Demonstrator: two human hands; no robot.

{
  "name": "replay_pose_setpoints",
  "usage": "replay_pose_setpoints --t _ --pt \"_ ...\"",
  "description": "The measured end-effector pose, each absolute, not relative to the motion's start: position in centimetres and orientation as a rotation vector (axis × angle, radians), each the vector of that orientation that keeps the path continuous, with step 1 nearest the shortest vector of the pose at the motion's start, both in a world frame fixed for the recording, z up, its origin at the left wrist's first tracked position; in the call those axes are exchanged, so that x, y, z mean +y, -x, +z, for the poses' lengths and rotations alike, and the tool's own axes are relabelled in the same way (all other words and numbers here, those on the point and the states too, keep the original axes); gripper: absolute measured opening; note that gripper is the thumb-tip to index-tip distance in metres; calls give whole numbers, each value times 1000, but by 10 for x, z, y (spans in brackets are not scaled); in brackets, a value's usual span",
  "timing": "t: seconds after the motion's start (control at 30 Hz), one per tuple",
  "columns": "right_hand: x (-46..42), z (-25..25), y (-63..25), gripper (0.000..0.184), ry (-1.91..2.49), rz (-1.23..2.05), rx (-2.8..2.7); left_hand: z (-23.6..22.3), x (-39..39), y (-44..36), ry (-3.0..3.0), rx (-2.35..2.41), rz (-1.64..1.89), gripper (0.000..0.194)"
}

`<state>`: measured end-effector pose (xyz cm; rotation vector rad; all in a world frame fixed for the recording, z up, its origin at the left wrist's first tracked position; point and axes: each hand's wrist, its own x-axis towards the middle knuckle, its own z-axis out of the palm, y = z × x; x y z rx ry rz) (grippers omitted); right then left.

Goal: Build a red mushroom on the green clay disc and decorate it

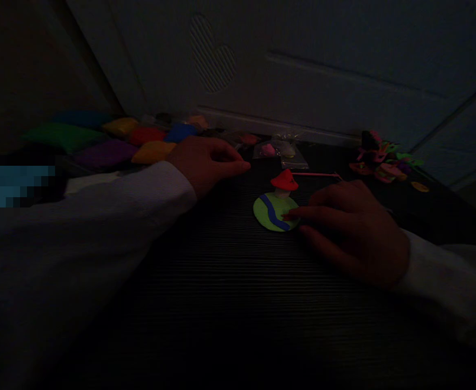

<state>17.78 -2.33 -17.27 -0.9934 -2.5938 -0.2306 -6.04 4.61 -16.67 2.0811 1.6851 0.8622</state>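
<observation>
A round light-green disc (265, 215) with a wavy blue strip across it lies on the dark table. On its back part stands a small mushroom with a red cap (284, 180) and a pale stem. My right hand (358, 235) is at the disc's right side, its index finger stretched over the edge and the thumb apart below. By that fingertip is a tiny reddish bit (287, 216), too dark to name. My left hand (207, 162) hovers left of the mushroom, thumb and index tips brought together. Whether anything sits between them cannot be seen.
Several coloured clay packs, among them a green pack (61, 135) and a purple pack (105, 154), lie at back left. Small clear bags (294, 157) lie near the wall. A thin pink stick (315, 174) is behind the mushroom. Colourful clay pieces (384, 157) are piled back right.
</observation>
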Motion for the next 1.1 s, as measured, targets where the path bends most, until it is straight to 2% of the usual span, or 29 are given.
replay_pose_setpoints --t 0.33,0.57,0.7,0.9,1.1 --pt "-23 -173 -179 24 965 -220 -2546 -166 44 60 -1952 1646 977 33" --pt "-16 -172 -188 17 985 -69 -2235 -153 35 61 -1893 1522 1103 27" --pt "-15 -173 -191 12 1000 -53 -2076 -144 21 55 -1778 1325 1055 26" --pt "-32 -169 -189 11 923 -130 -2052 -147 -14 26 -1381 1018 865 35" --pt "-53 -167 -180 17 767 -124 -2113 -161 -31 14 -1234 950 796 48"
